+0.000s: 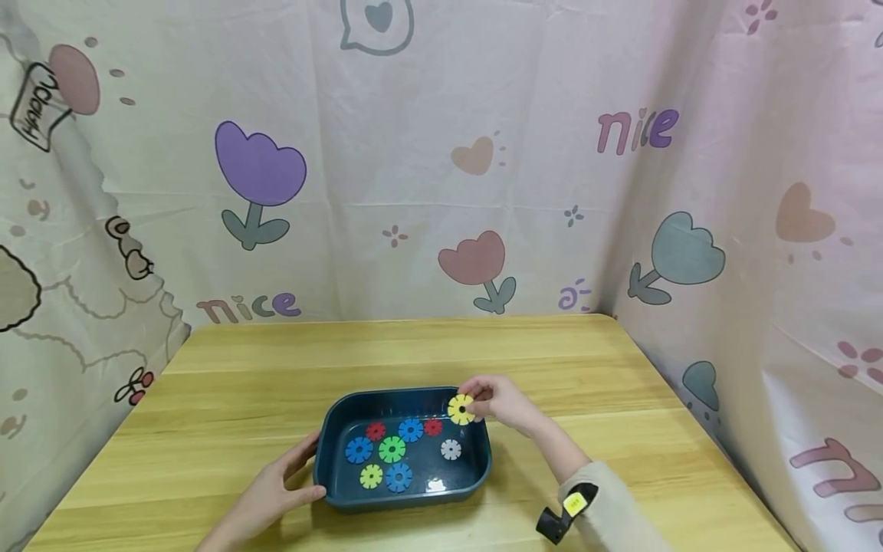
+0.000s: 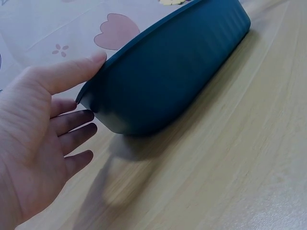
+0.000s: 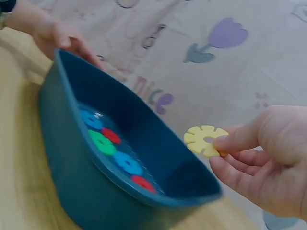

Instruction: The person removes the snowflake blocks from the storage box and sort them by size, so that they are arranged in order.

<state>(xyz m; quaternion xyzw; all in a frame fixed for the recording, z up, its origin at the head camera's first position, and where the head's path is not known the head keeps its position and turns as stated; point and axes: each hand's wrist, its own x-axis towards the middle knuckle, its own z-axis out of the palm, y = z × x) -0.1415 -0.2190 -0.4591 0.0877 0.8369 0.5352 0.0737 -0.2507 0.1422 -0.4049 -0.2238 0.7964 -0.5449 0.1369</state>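
A dark teal plastic basin [image 1: 386, 504] sits on the table, with several flower-shaped notched discs lying on its floor. Among them are a green disc [image 1: 386, 454], a blue disc [image 1: 353, 454] and a white disc [image 1: 447, 454]. My left hand [image 1: 272, 491] rests against the basin's left end, its thumb touching the rim and its other fingers loosely extended beside the wall. Over the basin's far right corner, my right hand [image 1: 500, 402] pinches a yellow flower-shaped disc [image 3: 194, 139] between thumb and fingers. Part of that disc is hidden by the thumb.
The wooden table [image 1: 262, 399] extends around the basin on all sides. Behind it and along both sides hangs a patterned cloth [image 1: 386, 153]. A black wrist camera [image 1: 552, 527] is strapped over the right sleeve.
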